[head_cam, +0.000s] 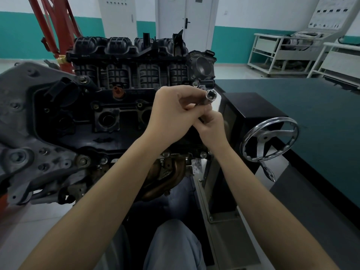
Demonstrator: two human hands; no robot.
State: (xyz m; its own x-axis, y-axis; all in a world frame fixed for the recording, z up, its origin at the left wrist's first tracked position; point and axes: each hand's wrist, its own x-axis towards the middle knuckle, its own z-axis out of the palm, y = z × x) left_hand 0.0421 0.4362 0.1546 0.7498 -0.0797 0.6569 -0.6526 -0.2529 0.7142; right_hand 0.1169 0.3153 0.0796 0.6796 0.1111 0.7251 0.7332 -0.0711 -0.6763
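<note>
In the middle of the frame we hold a metal socket point(210, 95) in front of the engine point(120, 98). Its open end is turned up toward our eyes, probably so that we can look inside and check the size. Our left hand point(171, 115) has the fingers curled around the long body of the socket and grips it firmly. Our right hand point(211, 126) sits just below and touches the left one. Its fingers are bent and seem to pinch the lower end of the socket, but the hands hide what is fitted there, so we cannot tell. We judge that we are joining the socket to a bar, and we hold it up above the engine so that no small part falls between the engine parts. At the right of the frame a shiny handwheel point(265, 137) stands beside the green table point(311, 114), well apart from the hands.
</note>
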